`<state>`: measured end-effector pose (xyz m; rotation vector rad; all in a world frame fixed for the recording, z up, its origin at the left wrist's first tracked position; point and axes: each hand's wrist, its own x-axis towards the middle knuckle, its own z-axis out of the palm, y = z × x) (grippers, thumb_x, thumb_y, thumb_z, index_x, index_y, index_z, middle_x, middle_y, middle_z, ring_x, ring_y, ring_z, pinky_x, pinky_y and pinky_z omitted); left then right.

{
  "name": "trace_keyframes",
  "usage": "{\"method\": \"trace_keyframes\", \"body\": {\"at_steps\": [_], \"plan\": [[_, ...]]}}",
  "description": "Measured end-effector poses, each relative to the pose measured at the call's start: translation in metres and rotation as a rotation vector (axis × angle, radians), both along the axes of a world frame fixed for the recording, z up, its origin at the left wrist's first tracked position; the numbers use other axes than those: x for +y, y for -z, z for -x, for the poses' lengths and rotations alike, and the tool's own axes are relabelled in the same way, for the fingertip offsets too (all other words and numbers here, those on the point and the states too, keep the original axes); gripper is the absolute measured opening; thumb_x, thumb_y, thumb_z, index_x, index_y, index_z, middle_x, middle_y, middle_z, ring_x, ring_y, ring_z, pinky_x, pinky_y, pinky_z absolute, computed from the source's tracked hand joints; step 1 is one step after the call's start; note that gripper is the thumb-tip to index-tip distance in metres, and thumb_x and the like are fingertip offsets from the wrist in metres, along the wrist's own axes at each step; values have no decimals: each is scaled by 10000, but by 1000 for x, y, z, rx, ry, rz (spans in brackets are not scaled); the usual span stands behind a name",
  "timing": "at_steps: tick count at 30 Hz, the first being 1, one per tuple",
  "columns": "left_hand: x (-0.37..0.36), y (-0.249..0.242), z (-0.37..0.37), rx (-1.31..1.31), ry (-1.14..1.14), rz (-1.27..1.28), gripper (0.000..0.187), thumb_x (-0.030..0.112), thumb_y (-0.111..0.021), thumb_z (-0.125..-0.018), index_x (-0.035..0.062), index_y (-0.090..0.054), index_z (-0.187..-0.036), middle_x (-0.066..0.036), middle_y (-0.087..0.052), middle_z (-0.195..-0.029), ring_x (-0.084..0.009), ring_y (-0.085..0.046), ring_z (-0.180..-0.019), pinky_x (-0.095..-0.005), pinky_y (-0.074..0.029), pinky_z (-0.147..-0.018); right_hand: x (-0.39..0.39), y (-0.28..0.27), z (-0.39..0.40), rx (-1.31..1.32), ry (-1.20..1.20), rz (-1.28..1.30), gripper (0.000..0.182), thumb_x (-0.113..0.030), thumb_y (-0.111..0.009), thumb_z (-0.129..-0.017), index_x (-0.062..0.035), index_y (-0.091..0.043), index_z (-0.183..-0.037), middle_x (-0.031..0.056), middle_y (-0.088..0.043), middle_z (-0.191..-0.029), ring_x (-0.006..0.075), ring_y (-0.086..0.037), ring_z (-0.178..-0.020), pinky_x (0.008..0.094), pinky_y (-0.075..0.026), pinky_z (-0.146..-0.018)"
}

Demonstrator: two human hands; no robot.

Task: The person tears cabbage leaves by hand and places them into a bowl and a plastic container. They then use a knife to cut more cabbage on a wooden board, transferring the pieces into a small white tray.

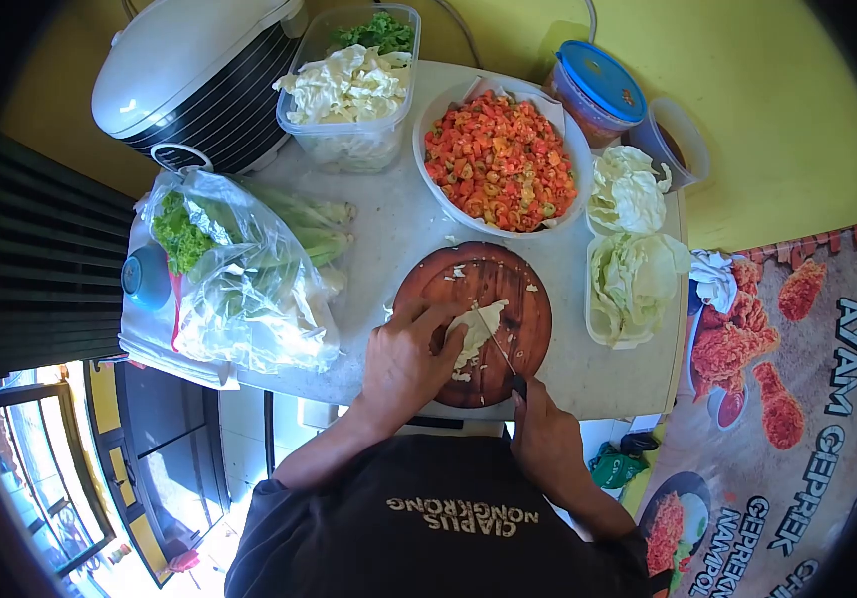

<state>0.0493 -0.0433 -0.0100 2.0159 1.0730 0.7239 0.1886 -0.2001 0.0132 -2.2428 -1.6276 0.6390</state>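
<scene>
A round wooden cutting board [528, 299] lies near the table's front edge, scattered with pale cabbage bits. On it rests a piece of cabbage leaf [475, 337], pressed down by the bent fingers of my left hand [410, 351]. My right hand [546, 437] is closed round the dark handle of a knife [500, 346]. The thin blade points away from me, across the right part of the leaf. My left fingertips are close to the blade, on its left side; the leaf partly hides under them.
Behind the board stands a white bowl [435, 191] of chopped red and orange vegetables. A clear container [348, 130] holds shredded cabbage. Leafy greens fill a plastic bag [259, 289] at left. Cabbage leaves sit in a white tray [616, 340] at right, near a blue-lidded tub [603, 80].
</scene>
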Motion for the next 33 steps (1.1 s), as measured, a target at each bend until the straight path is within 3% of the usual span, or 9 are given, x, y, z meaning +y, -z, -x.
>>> {"method": "trace_keyframes", "body": {"at_steps": [1, 5, 7, 17, 19, 26, 28, 32, 33], "plan": [[1, 1, 0, -2, 8, -11, 184, 61, -752, -819, 52, -724, -1001, -72, -661, -841, -150, -664, -544, -298, -510, -512, 2, -3, 0, 27, 3, 51, 266, -133, -534, -982, 41, -451, -1165, 265, -647, -808, 441, -640, -620, 507, -513, -528], [6, 1, -1, 17, 38, 18, 172, 63, -759, -815, 46, -725, -982, -66, -665, -832, -148, -665, -545, -292, -512, -521, 9, 14, -7, 1, -34, 138, 196, -146, -522, -988, 18, -421, -1026, 264, -640, -741, 448, -634, -601, 524, -499, -510], [6, 1, -1, 12, 40, 18, 171, 63, -761, -813, 42, -723, -979, -69, -669, -842, -146, -664, -544, -287, -513, -526, 18, 10, -6, -31, -64, 158, 187, -155, -496, -978, 0, -399, -938, 256, -649, -745, 439, -656, -591, 514, -540, -517], [2, 5, -4, 11, -23, -7, 170, 83, -767, -807, 47, -727, -967, -74, -678, -824, -149, -653, -549, -297, -516, -534, 20, 1, -8, -27, -68, 216, 179, -157, -492, -969, 4, -421, -940, 244, -656, -685, 435, -665, -596, 510, -543, -530], [-1, 7, -2, 11, -2, -64, 163, 93, -766, -808, 51, -727, -961, -71, -677, -815, -149, -645, -548, -303, -513, -536, 21, 5, -3, 0, -31, 201, 195, -131, -520, -974, 36, -420, -969, 264, -613, -622, 465, -631, -587, 548, -503, -542], [-3, 9, -2, 2, -41, -50, 176, 84, -756, -814, 44, -720, -982, -77, -670, -797, -147, -621, -535, -303, -500, -528, 10, 6, -4, -65, -54, 121, 176, -148, -483, -974, 12, -445, -910, 243, -642, -645, 431, -662, -582, 515, -538, -531], [-3, 9, -1, -14, -56, -24, 167, 81, -745, -829, 27, -709, -982, -81, -664, -789, -156, -616, -533, -303, -499, -532, -4, -1, -7, 22, -46, 158, 219, -163, -513, -990, 34, -435, -937, 278, -591, -604, 483, -615, -583, 560, -484, -546], [3, 7, 3, -55, -22, -62, 146, 86, -737, -844, 11, -700, -963, -82, -658, -783, -172, -619, -538, -306, -499, -535, -21, -10, -13, 16, -5, 236, 201, -149, -516, -989, 30, -437, -944, 289, -603, -647, 480, -618, -603, 561, -479, -559], [5, 5, 4, -89, 7, -40, 144, 88, -731, -853, 4, -692, -962, -88, -661, -780, -181, -629, -549, -307, -504, -543, -23, -9, -16, 56, 11, 116, 175, -131, -526, -984, 22, -450, -942, 278, -612, -672, 476, -612, -609, 542, -476, -558]]}}
